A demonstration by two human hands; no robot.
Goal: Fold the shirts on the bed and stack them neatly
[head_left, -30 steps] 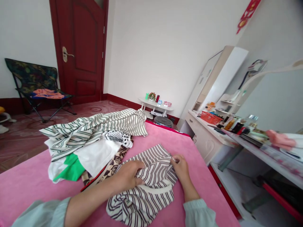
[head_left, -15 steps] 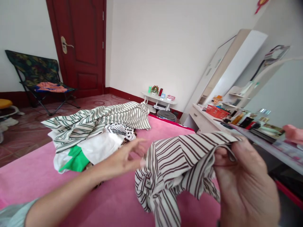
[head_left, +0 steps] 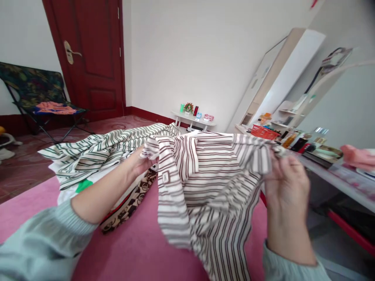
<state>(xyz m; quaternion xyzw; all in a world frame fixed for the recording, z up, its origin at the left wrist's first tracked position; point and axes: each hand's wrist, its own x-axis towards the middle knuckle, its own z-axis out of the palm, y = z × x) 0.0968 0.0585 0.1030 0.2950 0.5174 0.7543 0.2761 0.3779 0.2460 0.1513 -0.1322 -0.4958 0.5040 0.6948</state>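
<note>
While one brown-striped shirt (head_left: 205, 183) hangs spread in the air over the near right part of the pink bed (head_left: 131, 246), two hands hold it well apart: the left hand (head_left: 140, 163) pinches its top left corner and the right hand (head_left: 285, 183) is clenched on its top right edge. Half a second ago only the right hand gripped it, bunched, with the left open. Both forearms are raised, wrists bent inward. Toward the bed's far left edge lies one heap of four visible garments: green-striped (head_left: 102, 150), white (head_left: 63, 193), green (head_left: 83, 185) and brown-patterned (head_left: 131, 203).
</note>
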